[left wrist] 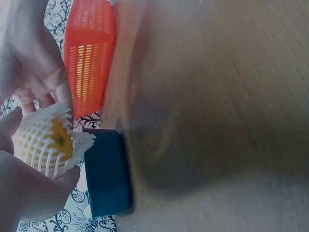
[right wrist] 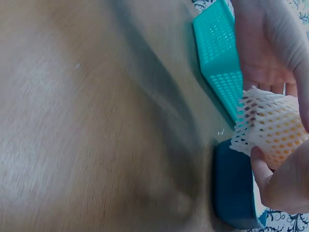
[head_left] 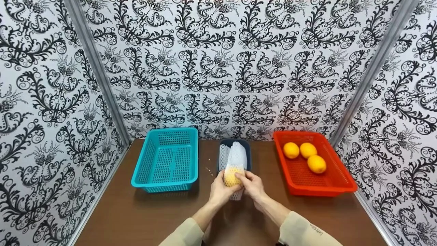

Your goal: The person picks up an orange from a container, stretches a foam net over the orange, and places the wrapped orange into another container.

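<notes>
Between both hands, over the front of the dark box, is an orange (left wrist: 61, 140) wrapped in a white foam net (left wrist: 36, 137). The fruit's green stem spot shows at the net's open end. My left hand (head_left: 220, 190) grips the wrapped fruit from the left, its thumb along the near side. On the other side my right hand (head_left: 253, 186) holds the net and fruit, thumb on top; in the right wrist view a fingertip (right wrist: 260, 162) presses the net's edge. Further white foam nets (head_left: 238, 153) lie in the dark blue box (head_left: 248, 164) just beyond the hands.
To the left stands a turquoise basket (head_left: 136, 172) with perforated walls. A red basket (head_left: 341, 186) on the right contains three oranges (head_left: 316, 164). Small white scraps (head_left: 209, 169) lie on the brown table (head_left: 164, 218) left of the box. Patterned walls enclose the back and sides.
</notes>
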The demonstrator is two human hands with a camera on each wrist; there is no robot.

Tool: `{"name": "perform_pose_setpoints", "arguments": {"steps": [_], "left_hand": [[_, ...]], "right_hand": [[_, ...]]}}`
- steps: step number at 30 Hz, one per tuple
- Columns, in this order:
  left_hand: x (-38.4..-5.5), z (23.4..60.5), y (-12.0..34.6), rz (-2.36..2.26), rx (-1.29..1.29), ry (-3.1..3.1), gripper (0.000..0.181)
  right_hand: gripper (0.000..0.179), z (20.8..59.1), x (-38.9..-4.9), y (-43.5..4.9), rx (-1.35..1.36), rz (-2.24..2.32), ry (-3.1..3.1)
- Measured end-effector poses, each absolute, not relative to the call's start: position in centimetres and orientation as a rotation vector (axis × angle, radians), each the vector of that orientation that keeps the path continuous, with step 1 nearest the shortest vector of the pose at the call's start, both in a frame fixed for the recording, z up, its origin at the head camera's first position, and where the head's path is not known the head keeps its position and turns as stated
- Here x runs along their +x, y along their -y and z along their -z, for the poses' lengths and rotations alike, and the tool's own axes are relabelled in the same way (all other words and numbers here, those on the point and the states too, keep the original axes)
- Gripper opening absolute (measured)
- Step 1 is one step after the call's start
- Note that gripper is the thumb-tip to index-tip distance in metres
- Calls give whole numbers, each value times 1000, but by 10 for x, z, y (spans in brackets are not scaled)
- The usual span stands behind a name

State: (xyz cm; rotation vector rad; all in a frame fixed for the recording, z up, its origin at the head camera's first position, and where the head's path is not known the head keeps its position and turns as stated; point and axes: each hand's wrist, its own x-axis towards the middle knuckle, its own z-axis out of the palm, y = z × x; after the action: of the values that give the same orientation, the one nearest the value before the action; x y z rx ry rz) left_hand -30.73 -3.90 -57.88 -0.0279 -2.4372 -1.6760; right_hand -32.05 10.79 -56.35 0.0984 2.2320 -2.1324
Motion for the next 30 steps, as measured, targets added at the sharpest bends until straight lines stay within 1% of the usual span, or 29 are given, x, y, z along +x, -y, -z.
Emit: {"name": "perform_pose_setpoints", "arguments": {"steps": [6,16,21,25,30], "left_hand": [[-310,579,45,1708,6,2431,81],[-318,563,66,1820,46,2333,85],[-324,551,88,1808,61,2299,84],[-332,540,111,1700,36,2341,88],[-342,528,142,1547,35,2405,91]], "right_hand": [[50,559,-315,-105,52,2165,-2209],[50,556,-312,-97,-241,2188,-2313],[43,561,-315,-87,-480,2091,-2507],[39,569,-316,-74,-697,1941,-2708],[38,584,-319,-56,-1054,1702,-2969]]}}
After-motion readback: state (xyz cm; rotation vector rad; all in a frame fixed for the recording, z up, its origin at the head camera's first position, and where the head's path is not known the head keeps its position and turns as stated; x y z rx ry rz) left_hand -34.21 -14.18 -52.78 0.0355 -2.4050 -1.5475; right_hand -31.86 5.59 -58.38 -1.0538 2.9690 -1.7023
